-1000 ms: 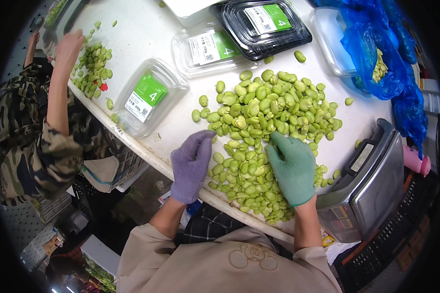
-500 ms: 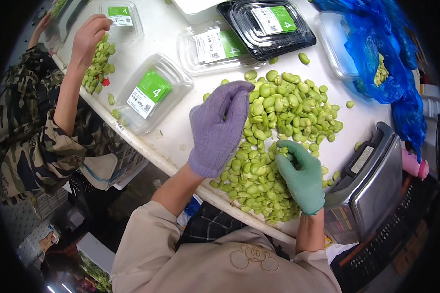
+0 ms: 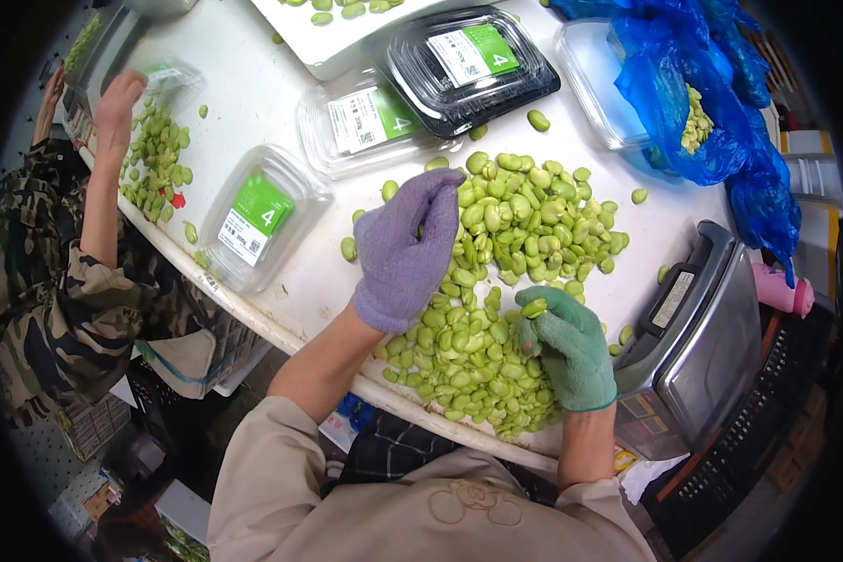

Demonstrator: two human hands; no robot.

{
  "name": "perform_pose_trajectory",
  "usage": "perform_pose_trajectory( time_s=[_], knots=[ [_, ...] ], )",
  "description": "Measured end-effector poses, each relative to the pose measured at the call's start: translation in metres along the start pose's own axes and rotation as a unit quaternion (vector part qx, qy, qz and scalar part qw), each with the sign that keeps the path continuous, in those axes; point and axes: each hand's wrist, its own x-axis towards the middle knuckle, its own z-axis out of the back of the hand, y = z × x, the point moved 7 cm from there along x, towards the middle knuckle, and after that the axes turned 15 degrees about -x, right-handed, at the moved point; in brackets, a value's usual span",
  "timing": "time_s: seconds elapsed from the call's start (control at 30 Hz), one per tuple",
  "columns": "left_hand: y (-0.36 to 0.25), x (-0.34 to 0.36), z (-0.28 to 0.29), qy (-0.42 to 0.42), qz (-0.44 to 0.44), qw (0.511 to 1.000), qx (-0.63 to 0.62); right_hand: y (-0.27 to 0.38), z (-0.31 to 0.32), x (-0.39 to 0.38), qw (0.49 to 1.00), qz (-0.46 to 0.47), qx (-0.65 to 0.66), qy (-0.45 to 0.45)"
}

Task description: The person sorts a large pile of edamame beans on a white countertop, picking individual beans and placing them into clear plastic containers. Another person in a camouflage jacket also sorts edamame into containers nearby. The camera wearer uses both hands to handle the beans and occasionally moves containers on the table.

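White tabletop [image 3: 244,103] beneath — green bean [image 3: 534,308] sits in right grip [image 3: 569,348]

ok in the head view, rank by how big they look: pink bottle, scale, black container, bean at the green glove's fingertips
Largest to smallest:
1. scale
2. black container
3. pink bottle
4. bean at the fingertips of the green-gloved right hand
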Motion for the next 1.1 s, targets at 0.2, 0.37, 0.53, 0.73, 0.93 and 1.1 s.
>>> perform_pose_trajectory(
  time_s=[0.2, 0.37, 0.53, 0.73, 0.93, 1.1],
  knots=[
    [-0.006, -0.003, 0.004, 0.035, 0.065, 0.996, 0.045, 0.007, -0.005, -0.011, 0.993, -0.020, -0.118, -0.014],
    [-0.006, 0.000, 0.007, 0.013, -0.028, 0.998, 0.052, 0.075, 0.013, -0.045, 0.904, 0.148, -0.395, -0.068],
    [-0.012, 0.000, -0.001, 0.049, -0.031, 0.996, 0.060, 0.179, 0.110, -0.034, 0.769, 0.273, -0.437, -0.377],
    [-0.006, -0.003, 0.003, 0.026, -0.055, 0.997, 0.052, 0.210, 0.141, -0.017, 0.653, 0.347, -0.509, -0.440],
    [-0.008, -0.001, 0.005, 0.043, 0.052, 0.997, 0.045, 0.116, 0.036, -0.050, 0.771, 0.244, -0.505, -0.301],
    [-0.004, 0.001, 0.004, 0.034, 0.063, 0.997, 0.017, 0.052, 0.002, -0.026, 0.777, 0.272, -0.518, -0.233]
  ],
)
